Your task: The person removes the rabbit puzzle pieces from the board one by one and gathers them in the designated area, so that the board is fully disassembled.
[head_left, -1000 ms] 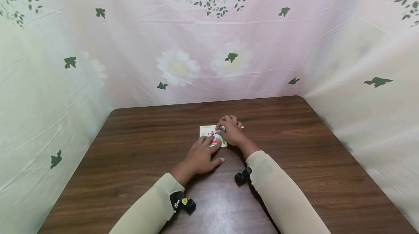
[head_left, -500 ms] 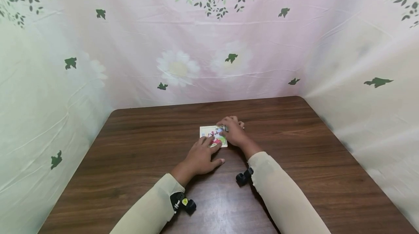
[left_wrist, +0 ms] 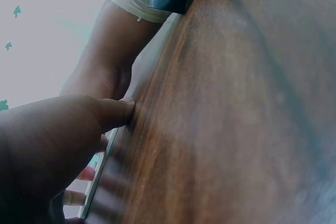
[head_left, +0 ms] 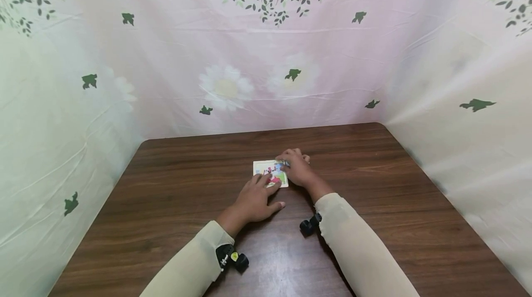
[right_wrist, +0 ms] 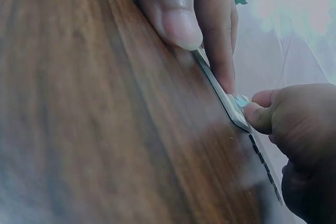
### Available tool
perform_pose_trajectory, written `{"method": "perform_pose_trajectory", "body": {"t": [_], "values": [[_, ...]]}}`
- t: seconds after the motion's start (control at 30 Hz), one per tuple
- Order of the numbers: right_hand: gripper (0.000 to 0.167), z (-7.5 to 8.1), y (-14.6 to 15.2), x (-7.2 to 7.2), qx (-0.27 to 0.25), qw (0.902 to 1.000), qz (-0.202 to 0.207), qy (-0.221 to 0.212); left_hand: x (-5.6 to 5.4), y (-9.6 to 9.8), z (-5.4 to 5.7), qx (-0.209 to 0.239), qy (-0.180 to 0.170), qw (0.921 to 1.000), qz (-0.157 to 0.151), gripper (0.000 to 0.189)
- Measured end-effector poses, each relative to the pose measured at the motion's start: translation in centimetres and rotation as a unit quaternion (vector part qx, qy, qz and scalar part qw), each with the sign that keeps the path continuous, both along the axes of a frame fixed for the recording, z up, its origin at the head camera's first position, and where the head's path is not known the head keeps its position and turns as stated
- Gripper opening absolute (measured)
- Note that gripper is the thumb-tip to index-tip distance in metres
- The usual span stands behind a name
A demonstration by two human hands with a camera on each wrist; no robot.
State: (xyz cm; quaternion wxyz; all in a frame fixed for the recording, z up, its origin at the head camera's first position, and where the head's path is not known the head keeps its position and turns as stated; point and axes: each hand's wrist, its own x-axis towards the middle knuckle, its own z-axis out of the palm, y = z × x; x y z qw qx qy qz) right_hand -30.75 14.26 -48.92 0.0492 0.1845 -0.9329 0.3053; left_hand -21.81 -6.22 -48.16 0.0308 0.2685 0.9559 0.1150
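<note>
A small flat picture board (head_left: 258,166) with a pale border and a bright cartoon picture, like a jigsaw puzzle, lies on the brown table. My left hand (head_left: 253,200) rests palm down at its near left side, fingers spread over the lower part and thumb on the table. At the board's upper right corner, my right hand (head_left: 297,167) has curled fingers. In the right wrist view, its thumb and a finger pinch a small light-blue piece (right_wrist: 241,101) at the board's surface; most of that piece is hidden. The left wrist view shows the board's edge (left_wrist: 97,182) under left fingers.
The dark wood-grain table (head_left: 187,167) extends around the board on every side. A pale fabric curtain (head_left: 257,57) printed with leaves and flowers hangs along the back and both sides. Small black cameras (head_left: 238,261) are strapped to both wrists.
My right hand has shifted slightly right and toward me, uncovering a blue part of the picture near the upper right corner. My left hand and the board stay in place.
</note>
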Motion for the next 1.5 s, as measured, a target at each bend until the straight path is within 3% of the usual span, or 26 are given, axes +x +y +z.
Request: {"method": "perform_pose_trajectory", "body": {"t": [0.57, 0.83, 1.2, 1.5], "values": [[0.019, -0.1, 2.0, -0.3, -0.051, 0.9974, -0.023, 0.046, -0.2, -0.1, -0.2, -0.004, 0.01, 0.9999, -0.004, 0.069], [0.017, 0.0, 2.7, -0.6, -0.053, 0.997, -0.019, 0.052, -0.3, -0.1, -0.5, -0.005, 0.014, 0.9999, -0.001, 0.069], [0.016, -0.4, 5.6, -1.1, -0.05, 0.9953, -0.043, 0.071, -0.4, -0.2, -0.3, 0.001, 0.014, 0.9999, -0.001, 0.069], [0.02, -0.5, 7.6, -0.9, -0.066, 0.9944, -0.069, 0.046, -0.3, -0.2, -0.2, 0.003, 0.01, 0.9999, -0.003, 0.07]]}}
